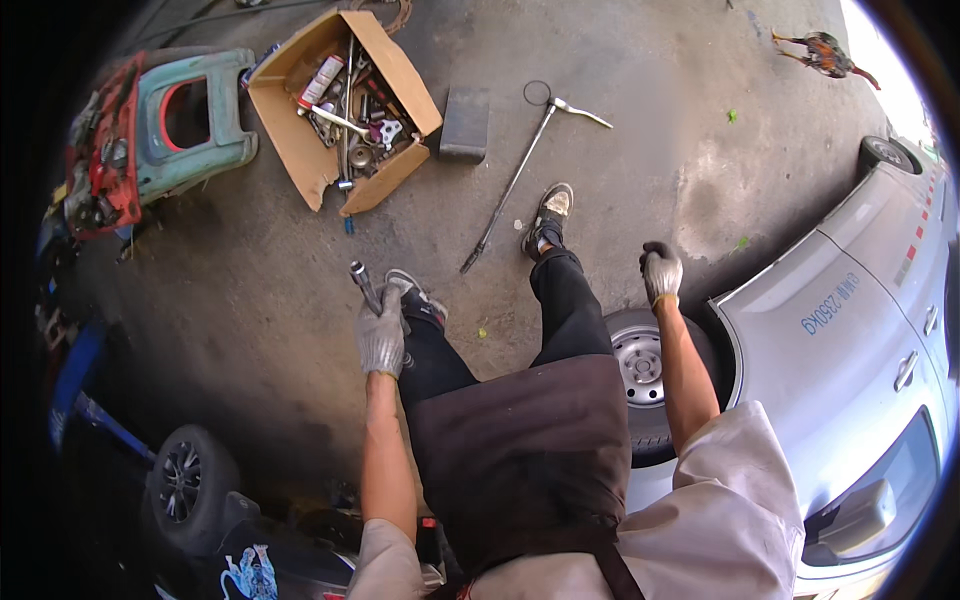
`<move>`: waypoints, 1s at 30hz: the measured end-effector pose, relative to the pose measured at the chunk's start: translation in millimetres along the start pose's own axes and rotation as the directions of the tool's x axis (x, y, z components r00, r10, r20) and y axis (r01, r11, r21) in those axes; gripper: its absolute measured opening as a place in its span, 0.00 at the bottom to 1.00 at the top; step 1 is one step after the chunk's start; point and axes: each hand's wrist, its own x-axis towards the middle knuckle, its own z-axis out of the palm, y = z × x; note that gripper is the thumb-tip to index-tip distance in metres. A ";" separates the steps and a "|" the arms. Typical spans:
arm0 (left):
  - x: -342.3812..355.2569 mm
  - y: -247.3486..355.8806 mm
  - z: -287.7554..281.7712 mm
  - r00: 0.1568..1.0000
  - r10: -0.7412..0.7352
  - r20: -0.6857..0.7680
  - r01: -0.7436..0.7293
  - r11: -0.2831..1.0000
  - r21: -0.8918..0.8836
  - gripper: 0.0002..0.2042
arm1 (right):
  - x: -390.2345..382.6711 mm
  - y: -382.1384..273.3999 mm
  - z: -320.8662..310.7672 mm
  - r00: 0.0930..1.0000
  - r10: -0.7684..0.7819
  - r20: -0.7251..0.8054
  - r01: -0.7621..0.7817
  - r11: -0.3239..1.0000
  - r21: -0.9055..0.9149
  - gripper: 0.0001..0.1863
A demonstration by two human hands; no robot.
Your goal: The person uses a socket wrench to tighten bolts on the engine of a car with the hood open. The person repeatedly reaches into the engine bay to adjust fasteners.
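gripping a metal socket tool (367, 288), the left gloved hand (381, 338) is wrapped around its shaft, just beside the left shoe (422, 300) as seen from above. the right gloved hand (662, 275) hangs in mid-air with its fingers curled; whether it holds anything, i cannot tell. near it is a black-tyred wheel (640, 367) with a silver rim, at the arch of a silver vehicle (790, 370), whose body edge bounds the right side. ahead, concrete floor (650, 140) stretches between that vehicle and an open cardboard box (285, 150) full of tools, giving both hands room forward. the socket tool's exposed end points forward and somewhat left, its long axis tilting a little off the forearm's line. farther ahead, a long-handled bar (513, 184) lies slanting forward and right, with a dark rectangular block (466, 125) to its left.
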 end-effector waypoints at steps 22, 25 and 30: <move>295.5 -380.0 409.2 0.626 -0.737 0.256 0.317 -0.059 -0.946 0.14 | 407.9 -63.9 320.5 0.699 -0.526 0.485 0.695 0.340 -0.633 0.19; 269.0 -363.4 369.2 0.664 -0.673 0.325 0.491 0.065 -0.869 0.15 | 372.7 -52.8 275.4 0.734 -0.472 0.488 0.677 0.453 -0.580 0.18; 199.2 -364.7 288.1 0.732 -0.599 0.325 0.471 0.100 -0.876 0.19 | 218.6 -83.6 179.8 0.831 -0.378 0.409 0.397 0.917 0.041 0.26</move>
